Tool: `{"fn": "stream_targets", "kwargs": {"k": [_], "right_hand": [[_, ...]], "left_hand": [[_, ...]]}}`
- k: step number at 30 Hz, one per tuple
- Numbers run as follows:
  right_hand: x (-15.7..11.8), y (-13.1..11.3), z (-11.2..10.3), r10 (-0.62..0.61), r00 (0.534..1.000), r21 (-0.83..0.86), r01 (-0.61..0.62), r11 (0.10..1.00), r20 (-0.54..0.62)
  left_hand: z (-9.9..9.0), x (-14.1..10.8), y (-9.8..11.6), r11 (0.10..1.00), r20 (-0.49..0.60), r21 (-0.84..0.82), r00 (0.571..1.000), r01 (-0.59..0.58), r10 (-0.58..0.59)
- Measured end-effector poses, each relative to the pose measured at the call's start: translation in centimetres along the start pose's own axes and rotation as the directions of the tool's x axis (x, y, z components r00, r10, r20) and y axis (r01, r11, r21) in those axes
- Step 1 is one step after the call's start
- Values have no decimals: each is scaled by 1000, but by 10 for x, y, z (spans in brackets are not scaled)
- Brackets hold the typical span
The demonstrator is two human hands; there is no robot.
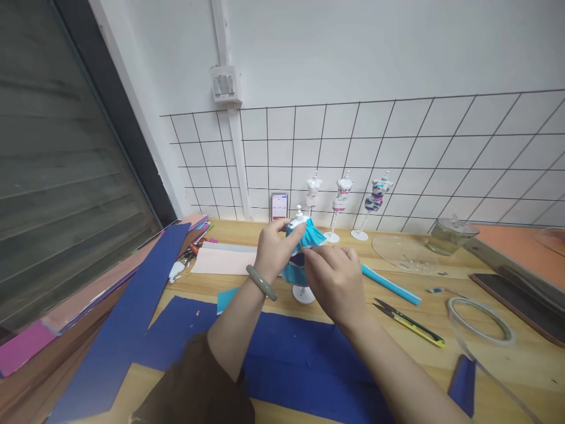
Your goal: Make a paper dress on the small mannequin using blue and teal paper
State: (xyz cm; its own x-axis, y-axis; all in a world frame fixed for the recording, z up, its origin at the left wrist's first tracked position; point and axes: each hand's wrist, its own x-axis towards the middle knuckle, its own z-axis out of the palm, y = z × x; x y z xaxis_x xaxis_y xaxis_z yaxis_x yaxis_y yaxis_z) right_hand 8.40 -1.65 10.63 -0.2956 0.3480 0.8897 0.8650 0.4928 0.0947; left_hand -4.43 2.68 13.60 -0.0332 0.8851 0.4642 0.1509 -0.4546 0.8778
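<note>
A miniature dress-form mannequin (299, 217) stands on a round white base (303, 295) in the middle of the table. It wears a bright blue pleated dress (312, 234) with a dark navy band at the waist. From the left, my left hand (276, 250) grips its upper body, thumb across the front. My right hand (336, 275) is closed at the right side of the waist, its fingertips pinched together against the dress. What those fingertips hold is hidden. Under my forearms lies a large navy sheet (291, 353), with a small blue piece (226, 299) at its upper edge.
Behind are three more miniature mannequins (343, 194) and a phone showing a timer (279, 206). To the right lie a rolled blue strip (391, 284), yellow thread snips (412, 323), a tape roll (480, 320), a dark phone (521, 303) and a glass cup (451, 235). Coloured sheets (128, 318) cover the left.
</note>
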Motion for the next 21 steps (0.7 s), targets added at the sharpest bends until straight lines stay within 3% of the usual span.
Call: {"fn": "stream_targets", "kwargs": {"k": [4, 6, 7, 9, 11, 12, 17, 21], "right_hand": [[0, 0, -3, 153, 988, 221, -154, 963, 20], [0, 0, -2, 362, 925, 438, -373, 818, 114], [0, 0, 0, 476, 853, 550, -509, 662, 215], [1, -1, 5, 588, 642, 667, -712, 219, 493], [3, -1, 9, 521, 466, 623, -764, -171, 715], [5, -1, 10, 474, 418, 586, -756, -292, 775], [9, -2, 6, 314, 319, 448, -665, -598, 894], [11, -5, 1, 245, 313, 393, -625, -675, 918]], "left_hand": [[-1, 1, -2, 1000, 14, 16, 1000, -18, 18], [-2, 2, -4, 999, 18, 30, 1000, -24, 23], [-3, 3, -5, 999, 17, 34, 1000, -25, 24], [-4, 4, -6, 999, 12, 29, 1000, -23, 22], [-5, 5, -8, 999, 9, 26, 1000, -24, 23], [-5, 6, -8, 999, 9, 27, 1000, -25, 25], [-4, 5, -8, 998, 16, 54, 999, -31, 31], [0, 1, -4, 996, 19, 79, 999, -46, 45]]}}
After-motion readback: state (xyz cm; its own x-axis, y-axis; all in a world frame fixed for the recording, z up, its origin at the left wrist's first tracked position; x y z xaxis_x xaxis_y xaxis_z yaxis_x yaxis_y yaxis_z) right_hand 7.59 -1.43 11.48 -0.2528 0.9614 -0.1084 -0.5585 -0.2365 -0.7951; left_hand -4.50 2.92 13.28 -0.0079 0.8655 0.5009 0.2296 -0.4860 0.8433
